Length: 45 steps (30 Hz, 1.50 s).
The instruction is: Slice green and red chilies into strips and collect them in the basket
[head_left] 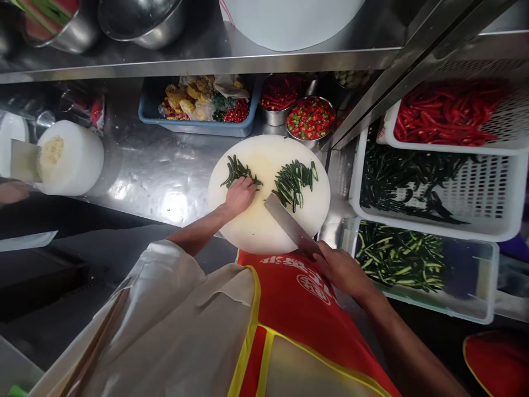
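My left hand [241,196] lies over a small pile of dark green chili peppers [236,167] on the left half of a round white cutting board [252,229]. Its fingers are bent and close together on the peppers. In my right hand [336,268], closed round the handle, is a cleaver [291,222] whose blade slants across the board's right side. The blade's tip is close to a heap of green chilies cut lengthwise [294,182], with pale insides showing.
Right of the board stand white baskets of red chilies [448,116] and green chilies [388,176], above a clear tub of cut chilies [400,256]. Behind it are a blue bin [198,128] and metal bowls of chopped chilies [311,118]. A co-worker's hand [12,192] holds a blade at left.
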{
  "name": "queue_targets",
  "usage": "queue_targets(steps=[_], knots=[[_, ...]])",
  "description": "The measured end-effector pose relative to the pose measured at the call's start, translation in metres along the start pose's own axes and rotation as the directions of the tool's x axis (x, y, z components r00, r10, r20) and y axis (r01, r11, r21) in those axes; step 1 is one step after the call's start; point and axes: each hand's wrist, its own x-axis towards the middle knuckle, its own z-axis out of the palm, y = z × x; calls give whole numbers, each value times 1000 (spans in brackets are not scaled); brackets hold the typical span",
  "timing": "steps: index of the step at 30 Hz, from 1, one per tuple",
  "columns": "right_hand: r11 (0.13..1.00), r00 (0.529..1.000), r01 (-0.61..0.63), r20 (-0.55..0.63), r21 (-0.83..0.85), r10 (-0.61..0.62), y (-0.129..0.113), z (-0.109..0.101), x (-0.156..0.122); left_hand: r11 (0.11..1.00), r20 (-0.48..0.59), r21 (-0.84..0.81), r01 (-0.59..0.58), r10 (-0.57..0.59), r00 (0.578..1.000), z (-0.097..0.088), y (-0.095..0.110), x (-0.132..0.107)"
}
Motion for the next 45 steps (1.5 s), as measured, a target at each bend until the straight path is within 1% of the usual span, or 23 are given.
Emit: queue_targets(steps=[2,5,8,10,12,14,16,18,21,23,25,29,32,34,38,41,43,45], knots=[[998,997,-57,-50,12,57,0,1,6,998,-3,-25,-54,54,999,1,13,-3],[993,988,-114,-99,25,116,1,0,14,979,-45,-147,-139,134,990,11,41,-11],[993,987,-120,-110,16,121,1,-3,16,943,-82,-268,-197,181,980,26,66,-25],[994,987,-109,-115,7,109,1,-3,14,916,-96,-329,-230,210,973,34,74,-36],[995,989,-99,-108,-2,98,1,-3,12,893,-123,-379,-245,214,969,37,74,-45],[996,992,-91,-90,-13,89,-1,-2,9,885,-160,-411,-218,166,973,37,70,-50],[997,995,-76,-72,-34,73,-2,-2,7,890,-189,-422,-169,96,977,35,65,-50],[997,997,-46,-57,-58,43,-5,-2,6,892,-191,-427,-147,70,979,33,64,-46],[997,999,-14,-42,-75,11,-8,-5,3,884,-172,-438,-160,93,981,35,66,-39],[997,999,-14,-41,-76,11,-9,-9,0,878,-162,-445,-174,113,980,37,68,-35],[997,999,-22,-34,-75,19,-8,-13,-5,877,-165,-440,-194,133,977,39,69,-33],[997,1000,-18,18,-78,20,-7,-18,-14,878,-183,-418,-234,171,968,41,68,-31],[996,997,-32,60,-81,37,-12,-19,-11,873,-186,-425,-239,175,967,45,66,-32],[996,996,-42,69,-82,48,-19,-17,-2,870,-185,-434,-235,170,968,47,66,-32],[994,998,-63,-6,-87,62,-30,-11,21,862,-187,-444,-245,178,966,48,67,-33],[997,995,-65,-73,-50,62,-26,-7,26,851,-198,-462,-250,176,964,42,65,-36],[995,989,-96,-113,-19,94,-19,-6,19,855,-202,-473,-212,129,971,36,59,-37],[993,985,-119,-124,3,118,-12,-5,8,882,-204,-459,-109,14,979,30,50,-35]])
